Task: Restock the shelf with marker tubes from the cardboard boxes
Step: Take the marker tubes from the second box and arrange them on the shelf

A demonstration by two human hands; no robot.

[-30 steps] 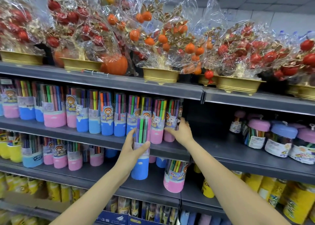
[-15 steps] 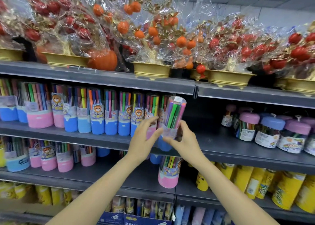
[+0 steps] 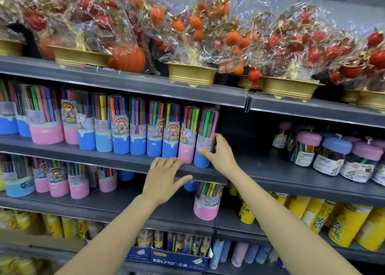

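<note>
Shelf edge [image 3: 129,166] first: left hand [image 3: 164,179] rests flat there, fingers spread, holding nothing. Right hand [image 3: 218,154] grips the blue-based marker tube [image 3: 205,137], standing at the row's right end, touching its pink neighbour [image 3: 187,135]. Risk: release it crooked and it tips into open shelf.

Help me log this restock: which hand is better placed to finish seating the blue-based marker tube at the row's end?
Right. The right hand already holds that marker tube, its grip around the side. The left hand lies open on the shelf edge.
</note>
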